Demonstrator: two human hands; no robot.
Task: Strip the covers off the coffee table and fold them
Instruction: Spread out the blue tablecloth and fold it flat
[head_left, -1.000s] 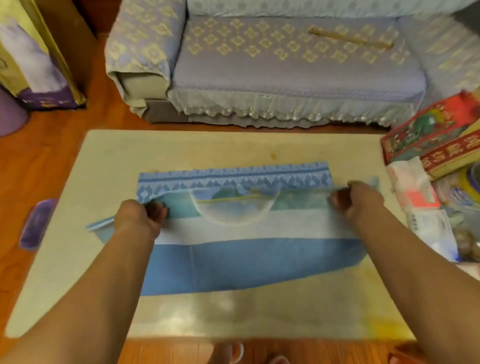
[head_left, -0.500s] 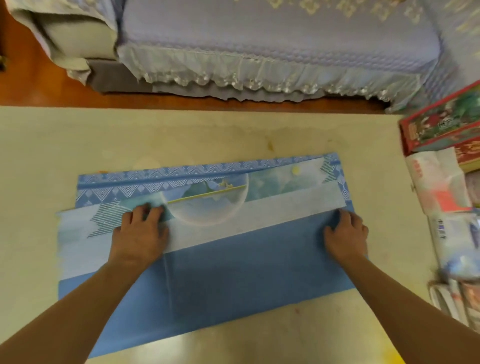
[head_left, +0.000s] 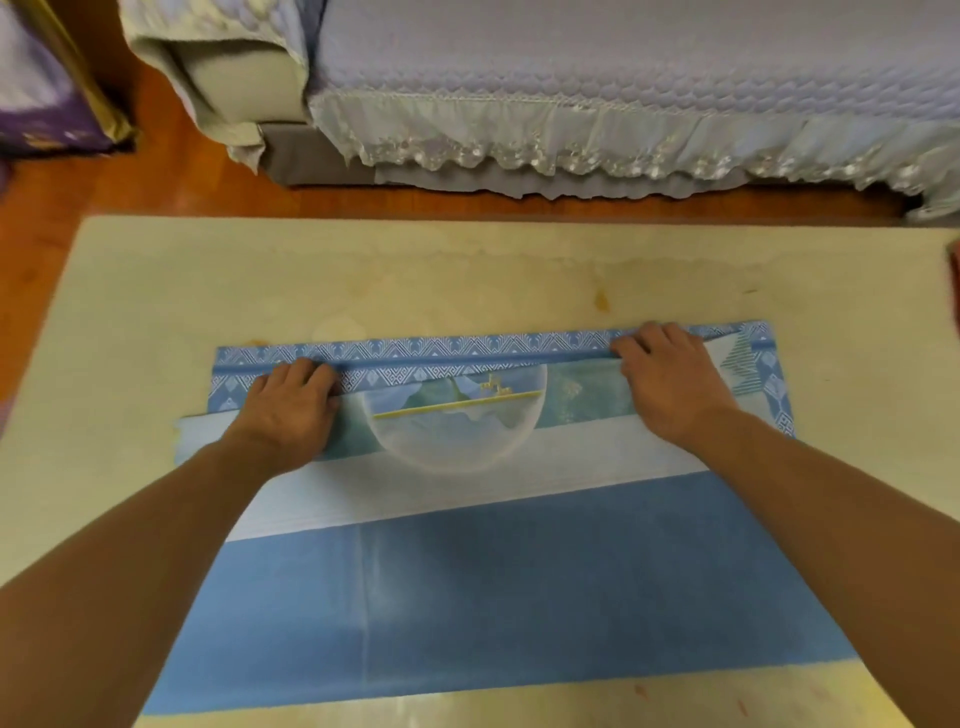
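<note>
A blue cover (head_left: 519, 587) lies folded on the cream coffee table (head_left: 363, 280). It has a plain blue near part, a white band, and a patterned far border with a printed half circle. My left hand (head_left: 291, 410) is at the left of the patterned border, fingers curled round the edge of a folded layer. My right hand (head_left: 670, 379) is at the far right edge, its fingertips curled over the fold there. Both forearms reach across the cover.
A sofa (head_left: 597, 67) with a lavender cover and lace fringe stands just beyond the table. Wooden floor (head_left: 156, 187) runs between them. A purple and gold bag (head_left: 47, 88) leans at the far left. A red box edge (head_left: 955, 280) shows at the right.
Both hands have moved from pressing flat on the middle of the cover to its far patterned edge, where the fingers now curl on the fold. The view has shifted left.
</note>
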